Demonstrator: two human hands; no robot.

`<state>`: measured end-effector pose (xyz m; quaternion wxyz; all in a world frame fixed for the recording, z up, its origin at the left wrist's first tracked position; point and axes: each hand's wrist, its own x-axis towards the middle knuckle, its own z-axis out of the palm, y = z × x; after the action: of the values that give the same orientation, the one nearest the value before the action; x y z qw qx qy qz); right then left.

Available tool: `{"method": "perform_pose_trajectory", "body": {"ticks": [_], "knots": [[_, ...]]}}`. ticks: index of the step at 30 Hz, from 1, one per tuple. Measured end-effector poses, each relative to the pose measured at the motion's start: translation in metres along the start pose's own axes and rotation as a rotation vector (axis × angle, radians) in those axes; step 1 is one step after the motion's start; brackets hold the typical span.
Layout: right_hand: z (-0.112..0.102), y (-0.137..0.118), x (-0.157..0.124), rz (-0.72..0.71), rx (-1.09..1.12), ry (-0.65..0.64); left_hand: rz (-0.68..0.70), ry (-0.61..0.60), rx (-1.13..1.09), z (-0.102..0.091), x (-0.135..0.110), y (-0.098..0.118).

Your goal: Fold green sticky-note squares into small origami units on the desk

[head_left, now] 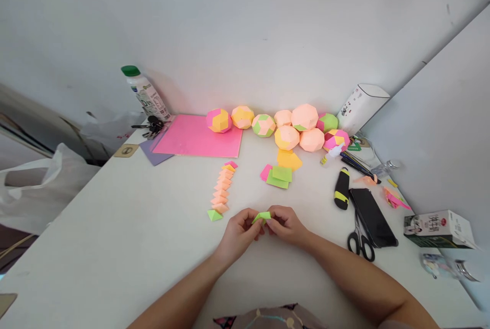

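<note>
Between my two hands is a small folded piece of green paper (262, 216), held just above the white table. My left hand (242, 228) pinches its left end, and my right hand (286, 224) grips the right end between thumb and fingers. To the left, a slanting row of folded paper pieces (221, 192) lies on the table, mostly peach, with a green one (215, 215) at the near end and a pink one at the far end. Beyond my hands lie loose green paper squares (280, 177), a pink slip (265, 172) and orange sheets (289, 160).
Several paper balls (305, 117) line the wall behind, one on a pink board (191, 137). Rightward lie black scissors (360, 245), a phone (373, 217), a black-and-yellow cutter (342, 189), a glue bottle (332, 154) and a milk carton (436, 229). A green-capped bottle (147, 95) stands back left.
</note>
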<state>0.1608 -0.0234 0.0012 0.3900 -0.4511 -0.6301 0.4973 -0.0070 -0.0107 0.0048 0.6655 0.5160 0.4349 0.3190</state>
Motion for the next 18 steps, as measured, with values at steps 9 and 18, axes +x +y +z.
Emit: {"method": "perform_pose_trajectory", "body": {"ticks": [9,18], "knots": [[0.005,0.009,-0.002,0.059,0.164,0.083,-0.05,0.041,-0.052,-0.001,0.002,0.001],[0.004,0.011,-0.002,-0.062,0.023,0.084,-0.082,0.02,-0.062,-0.005,0.005,-0.003]]}}
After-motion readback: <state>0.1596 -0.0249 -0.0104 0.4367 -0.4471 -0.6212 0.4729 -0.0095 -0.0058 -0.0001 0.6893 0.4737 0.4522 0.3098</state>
